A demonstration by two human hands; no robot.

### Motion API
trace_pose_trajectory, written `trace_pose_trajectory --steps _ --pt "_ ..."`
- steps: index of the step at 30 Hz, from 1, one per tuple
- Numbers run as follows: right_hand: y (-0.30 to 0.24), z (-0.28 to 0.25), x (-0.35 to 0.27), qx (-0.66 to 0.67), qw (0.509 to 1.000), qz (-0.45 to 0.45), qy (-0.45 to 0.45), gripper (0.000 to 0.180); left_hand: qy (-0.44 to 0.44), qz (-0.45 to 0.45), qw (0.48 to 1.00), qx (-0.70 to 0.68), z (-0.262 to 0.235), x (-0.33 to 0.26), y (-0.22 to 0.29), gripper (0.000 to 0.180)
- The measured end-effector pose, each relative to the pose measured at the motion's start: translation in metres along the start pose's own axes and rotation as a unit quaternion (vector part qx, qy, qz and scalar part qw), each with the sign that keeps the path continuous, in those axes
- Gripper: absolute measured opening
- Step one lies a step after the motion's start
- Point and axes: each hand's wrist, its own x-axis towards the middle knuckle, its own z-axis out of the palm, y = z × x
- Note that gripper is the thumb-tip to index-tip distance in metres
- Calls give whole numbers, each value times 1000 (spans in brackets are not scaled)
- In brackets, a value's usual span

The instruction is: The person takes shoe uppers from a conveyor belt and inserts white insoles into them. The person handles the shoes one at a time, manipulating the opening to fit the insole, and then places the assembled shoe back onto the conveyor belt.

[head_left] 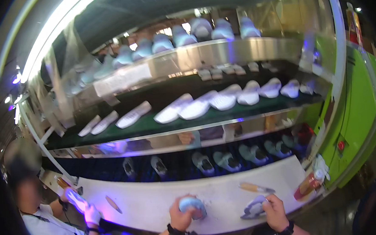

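Observation:
My left hand (181, 215) is closed around a rounded light-blue piece (190, 203) above the front of the white worktable (153, 193). Blur hides whether this piece is a shoe or a cloth. To its right, my right hand (276, 213) pinches the edge of a grey shoe-shaped piece (254, 208) with an opening in it, low over the tabletop. Just behind that piece lies a wooden-handled tool (257, 187) with a flat metal end. Both of my wrists wear dark bands.
Beyond the table, dark shoes (204, 163) stand on a low belt. White soles (196, 106) line the green belt above, and pale-blue shoes (162, 43) the top shelf. A co-worker (53, 218) holds a lit shoe at left. A red bottle (306, 185) stands right; another tool (113, 204) lies left.

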Motion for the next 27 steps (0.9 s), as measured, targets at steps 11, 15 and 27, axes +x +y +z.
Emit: trace_pose_trajectory --steps 11,15,27 --pt "-17 15 -8 29 981 -4 -190 9 -207 81 975 16 91 -29 16 37" --pt "-12 17 -1 44 976 6 -212 13 -223 120 933 256 79 -24 60 46" --pt "-9 26 -38 56 987 25 -150 36 -160 57 981 89 66 -99 54 30"
